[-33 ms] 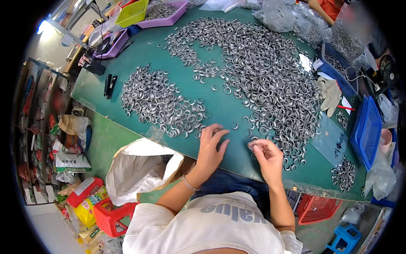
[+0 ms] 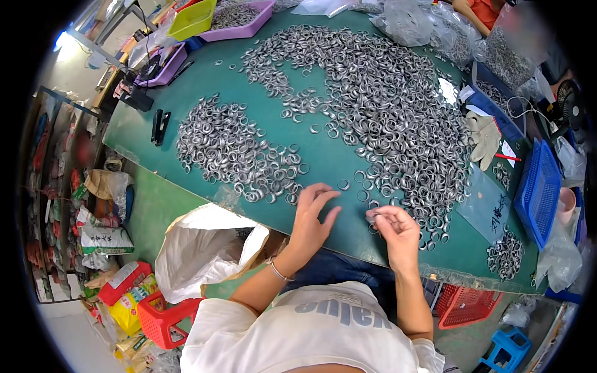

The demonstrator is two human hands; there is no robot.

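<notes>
My right hand [image 2: 400, 233] pinches a small grey metal ring [image 2: 372, 214] between thumb and fingertips, close to the near edge of a large heap of metal rings [image 2: 398, 112]. My left hand [image 2: 313, 217] is open, its fingers bent and apart, just above the green table [image 2: 348, 230]. A lone ring [image 2: 344, 184] lies a little beyond the left fingertips. To the left of that hand spreads a smaller pile of similar rings [image 2: 230, 146].
An open white sack [image 2: 193, 255] stands below the table's near edge at left. A black stapler [image 2: 160, 127] lies beyond it. On the right are a glove [image 2: 484, 138], a clear plastic sheet [image 2: 485, 205] and blue baskets [image 2: 540, 193]. Another person's arm [image 2: 471, 15] shows at far right.
Both hands have shifted very slightly to the right. The right fingers remain closed on the ring, and the piles look the same.
</notes>
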